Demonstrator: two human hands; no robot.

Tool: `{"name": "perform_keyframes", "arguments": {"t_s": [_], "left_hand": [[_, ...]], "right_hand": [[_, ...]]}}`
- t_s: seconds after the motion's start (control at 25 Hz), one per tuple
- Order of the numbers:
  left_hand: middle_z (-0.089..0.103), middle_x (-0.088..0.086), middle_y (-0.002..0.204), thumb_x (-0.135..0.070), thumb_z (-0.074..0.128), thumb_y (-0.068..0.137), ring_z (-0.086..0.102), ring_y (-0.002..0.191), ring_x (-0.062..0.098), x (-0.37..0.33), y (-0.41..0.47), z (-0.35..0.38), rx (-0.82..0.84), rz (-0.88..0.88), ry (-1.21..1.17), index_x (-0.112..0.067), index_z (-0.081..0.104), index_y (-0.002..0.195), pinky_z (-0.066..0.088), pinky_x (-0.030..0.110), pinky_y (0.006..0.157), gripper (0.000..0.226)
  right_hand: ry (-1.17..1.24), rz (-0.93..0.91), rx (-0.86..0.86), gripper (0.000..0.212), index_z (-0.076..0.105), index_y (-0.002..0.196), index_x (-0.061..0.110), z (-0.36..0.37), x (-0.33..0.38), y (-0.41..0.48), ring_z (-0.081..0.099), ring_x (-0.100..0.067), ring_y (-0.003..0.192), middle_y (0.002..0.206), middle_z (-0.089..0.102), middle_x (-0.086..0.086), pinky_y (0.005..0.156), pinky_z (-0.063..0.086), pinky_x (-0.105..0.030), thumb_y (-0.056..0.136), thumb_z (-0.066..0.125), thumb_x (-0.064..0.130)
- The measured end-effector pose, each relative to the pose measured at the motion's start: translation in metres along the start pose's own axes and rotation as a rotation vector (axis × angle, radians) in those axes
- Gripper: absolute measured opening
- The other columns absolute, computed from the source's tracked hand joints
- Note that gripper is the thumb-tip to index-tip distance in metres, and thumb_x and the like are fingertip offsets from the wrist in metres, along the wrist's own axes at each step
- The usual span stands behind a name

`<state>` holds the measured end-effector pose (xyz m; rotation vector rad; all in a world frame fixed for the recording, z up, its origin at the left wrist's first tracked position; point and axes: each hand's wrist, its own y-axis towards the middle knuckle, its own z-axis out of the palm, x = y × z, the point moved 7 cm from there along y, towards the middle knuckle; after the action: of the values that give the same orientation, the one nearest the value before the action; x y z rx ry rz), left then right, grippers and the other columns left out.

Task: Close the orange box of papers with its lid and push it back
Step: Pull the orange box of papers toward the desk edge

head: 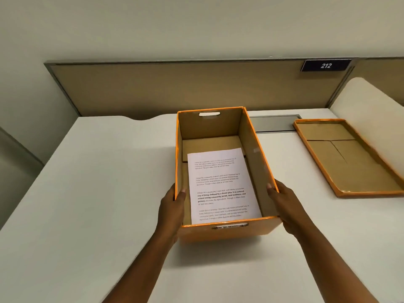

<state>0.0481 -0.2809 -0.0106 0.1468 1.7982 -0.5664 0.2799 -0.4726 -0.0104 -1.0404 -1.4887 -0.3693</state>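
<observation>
While the lid is off, these are the weak spots:

Box: orange box [227,231] sits open-topped near the front middle of the white desk [87,193], long axis running away from the person. Corrugated card, plain brown inside, orange skin outside and on the rim. Slot handles cut in both end walls.

Grip: left hand [172,206] and right hand [284,204] clamp the two long walls near the front corners, thumbs hooked over the rim to the inside, fingers outside. Holding the box, nothing else.

Papers: printed sheet [220,184] lies flat on the box floor, toward the near end, slightly skewed. Stack depth can't be judged.

Lid: lid [349,158] lies inside-up on the desk to the right, well apart from the box. Shallow tray, same card, orange edge, folded flaps visible in its floor.

Risk 1: lid must be flipped before it fits; set down as it lies, it just rests on top and slides off on the push.

Risk 2: thin walls flex. Squeezing them inward probably narrows the mouth, then the lid lip catches a corner or goes on cocked.

Risk 3: smooth desk, light box. One-handed lidding may skate the box sideways.

Risk 4: pushing back too hard runs it into the tan partition [196,88], or over the grey cable hatch [275,123] behind it, where an edge might snag.
</observation>
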Motion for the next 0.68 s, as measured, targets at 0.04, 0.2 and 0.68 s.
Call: {"name": "perform_keyframes", "arguments": {"t_s": [0.04,0.2,0.68], "left_hand": [[0.051,-0.032,0.083,-0.033,0.048,0.096,0.049,0.074,-0.009,0.007,-0.009,0.007,-0.005,-0.006,0.018,-0.022,0.056,0.128,0.036,0.014,0.062,0.035],[0.050,-0.032,0.081,-0.034,0.050,0.095,0.049,0.072,-0.009,0.020,-0.032,0.028,-0.007,-0.005,0.052,-0.022,0.057,0.126,0.035,0.013,0.061,0.035],[0.063,-0.019,0.091,-0.032,0.052,0.094,0.056,0.080,-0.002,0.029,-0.049,0.043,-0.082,0.004,0.099,-0.019,0.063,0.114,0.038,0.015,0.064,0.026]], "right_hand": [[0.009,0.008,0.002,0.024,0.058,0.117,0.034,-0.010,-0.009,-0.007,0.063,-0.023,0.106,0.116,0.067,0.004,0.095,0.050,-0.050,0.099,0.042,0.035],[0.036,0.010,-0.006,0.029,0.058,0.123,0.031,-0.036,-0.034,-0.023,0.063,-0.022,0.108,0.118,0.067,0.004,0.096,0.050,-0.048,0.099,0.042,0.033],[0.093,-0.019,0.069,0.021,0.057,0.111,0.039,-0.050,-0.050,-0.026,0.064,-0.019,0.106,0.113,0.067,0.006,0.092,0.052,-0.043,0.099,0.042,0.032]]}}
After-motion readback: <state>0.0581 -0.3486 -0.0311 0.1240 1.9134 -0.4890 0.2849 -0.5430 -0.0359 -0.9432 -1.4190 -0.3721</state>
